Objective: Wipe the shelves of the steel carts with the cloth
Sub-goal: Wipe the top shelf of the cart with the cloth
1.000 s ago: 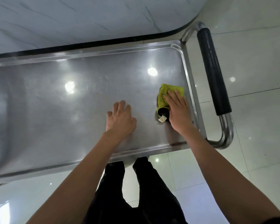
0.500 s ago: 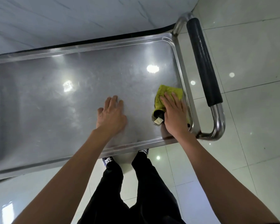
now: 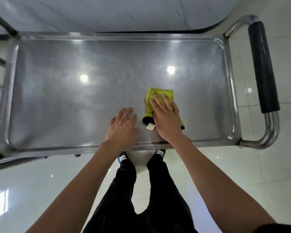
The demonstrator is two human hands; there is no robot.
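**Glossy floor, cart on wheels: wipe could shove it**

White tiles [image 3: 242, 182] surround the steel cart's top shelf [image 3: 74, 106]. Near its front edge, right of middle, the green cloth [image 3: 160, 95] lies flat under the right hand [image 3: 166, 121], whose grip is spread apart and pressing, not clamped. Just beside it the left hand [image 3: 123, 126] rests open on bare steel. A hard sideways stroke could probably roll the cart, or bunch the cloth.
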